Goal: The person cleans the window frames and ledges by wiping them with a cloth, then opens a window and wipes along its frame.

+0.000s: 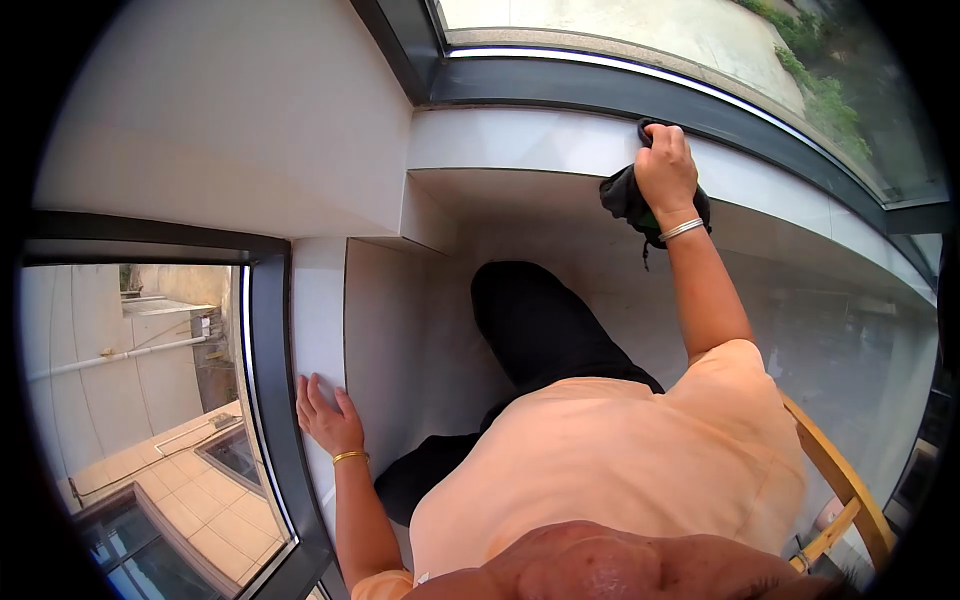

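Note:
My right hand (pixel 667 172) is closed on a bunched black cloth (pixel 625 197) at the white tiled sill (pixel 540 138) under the far window. Folds of the cloth hang over the sill's edge, with a thin tail dangling below my wrist. One dark end pokes out beyond my fingers, close to the grey window frame (pixel 560 82). On the left, my left hand (pixel 330 415) lies on the white side sill (pixel 318 330) with its fingers stretched out and nothing in them. A silver bangle is on my right wrist, a gold one on my left.
A dark frame (pixel 272 390) borders the left window beside my left hand. The tiled wall (pixel 240 120) fills the corner between both windows. Below the sills, my black-trousered leg (pixel 540 320) is near the wall. A wooden chair (pixel 845 475) stands behind me at the right.

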Demonstrator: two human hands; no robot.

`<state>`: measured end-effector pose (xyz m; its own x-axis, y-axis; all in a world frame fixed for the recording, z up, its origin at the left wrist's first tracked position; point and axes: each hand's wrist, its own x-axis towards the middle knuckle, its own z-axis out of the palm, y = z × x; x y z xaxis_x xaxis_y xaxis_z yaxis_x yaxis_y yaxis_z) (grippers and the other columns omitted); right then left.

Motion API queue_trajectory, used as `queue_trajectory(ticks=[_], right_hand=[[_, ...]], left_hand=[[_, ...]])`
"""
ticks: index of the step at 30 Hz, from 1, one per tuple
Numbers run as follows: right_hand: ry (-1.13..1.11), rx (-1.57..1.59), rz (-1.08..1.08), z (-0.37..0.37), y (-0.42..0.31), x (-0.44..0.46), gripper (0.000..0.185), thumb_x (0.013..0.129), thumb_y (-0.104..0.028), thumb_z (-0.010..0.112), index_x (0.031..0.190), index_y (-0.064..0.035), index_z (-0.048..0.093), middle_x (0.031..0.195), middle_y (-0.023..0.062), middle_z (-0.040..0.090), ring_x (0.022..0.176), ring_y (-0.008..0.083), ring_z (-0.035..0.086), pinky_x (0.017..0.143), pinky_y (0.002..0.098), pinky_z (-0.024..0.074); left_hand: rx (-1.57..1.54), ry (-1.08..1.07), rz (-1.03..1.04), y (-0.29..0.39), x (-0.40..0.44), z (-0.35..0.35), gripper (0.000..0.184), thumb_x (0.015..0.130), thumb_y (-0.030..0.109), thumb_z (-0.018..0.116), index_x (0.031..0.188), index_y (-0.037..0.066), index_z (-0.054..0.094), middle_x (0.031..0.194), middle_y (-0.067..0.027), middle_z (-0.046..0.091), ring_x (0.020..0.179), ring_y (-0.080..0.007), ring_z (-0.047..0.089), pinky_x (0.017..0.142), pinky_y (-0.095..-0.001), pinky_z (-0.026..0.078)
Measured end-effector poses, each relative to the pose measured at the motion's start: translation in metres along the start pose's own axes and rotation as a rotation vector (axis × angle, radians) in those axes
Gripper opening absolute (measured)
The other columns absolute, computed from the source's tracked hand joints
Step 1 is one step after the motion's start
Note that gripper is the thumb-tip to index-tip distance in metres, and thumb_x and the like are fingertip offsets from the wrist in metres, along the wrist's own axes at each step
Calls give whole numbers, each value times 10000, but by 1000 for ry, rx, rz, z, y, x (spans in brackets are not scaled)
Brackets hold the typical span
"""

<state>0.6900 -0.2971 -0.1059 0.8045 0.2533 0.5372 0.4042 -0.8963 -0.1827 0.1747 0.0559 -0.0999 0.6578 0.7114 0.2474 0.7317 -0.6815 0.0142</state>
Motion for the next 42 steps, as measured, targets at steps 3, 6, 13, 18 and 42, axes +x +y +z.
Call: queue_trajectory(ticks=[3, 6, 13, 18, 42], right_hand=[[71, 279, -201, -1, -84, 22, 178, 791, -74, 629, 953, -143, 601, 957, 46, 593, 922, 279, 609, 768, 415, 517], [131, 259, -420, 15, -153, 35, 109, 815, -110, 638, 901, -176, 649, 1037, -19, 624, 979, 200, 581, 864, 367, 445], [-110, 213, -411, 19, -85, 3, 248, 952, -310, 606, 1109, -153, 715, 1208, -17, 604, 1141, 207, 524, 979, 417, 377], [-130, -87, -233, 14, 88, 7, 231, 968, -270, 552, 986, -99, 705, 1078, 114, 647, 958, 312, 584, 855, 463, 469], [111, -49, -27, -18, 228, 53, 314, 960, -213, 542, 1227, -170, 703, 1207, 32, 679, 1112, 256, 615, 967, 437, 472]], left_hand=[[-7, 4, -1, -2, -1, 3, 468, 943, 267, 589, 1383, 115, 546, 1495, -111, 495, 1365, -329, 458, 1136, -480, 330], [-19, -5, 1, -4, -1, 7, 458, 955, 268, 573, 1386, 116, 548, 1495, -111, 495, 1364, -332, 458, 1137, -480, 332], [-14, -9, 26, -14, -3, 10, 446, 979, 281, 534, 1386, 99, 546, 1494, -125, 493, 1359, -341, 460, 1129, -483, 347], [19, -14, 45, -19, -3, 14, 449, 988, 305, 512, 1382, 91, 538, 1491, -124, 495, 1354, -347, 463, 1126, -490, 348], [102, 30, 53, -41, 0, 35, 555, 1044, 487, 377, 1429, 107, 499, 1505, -122, 480, 1402, -321, 425, 1133, -481, 339]])
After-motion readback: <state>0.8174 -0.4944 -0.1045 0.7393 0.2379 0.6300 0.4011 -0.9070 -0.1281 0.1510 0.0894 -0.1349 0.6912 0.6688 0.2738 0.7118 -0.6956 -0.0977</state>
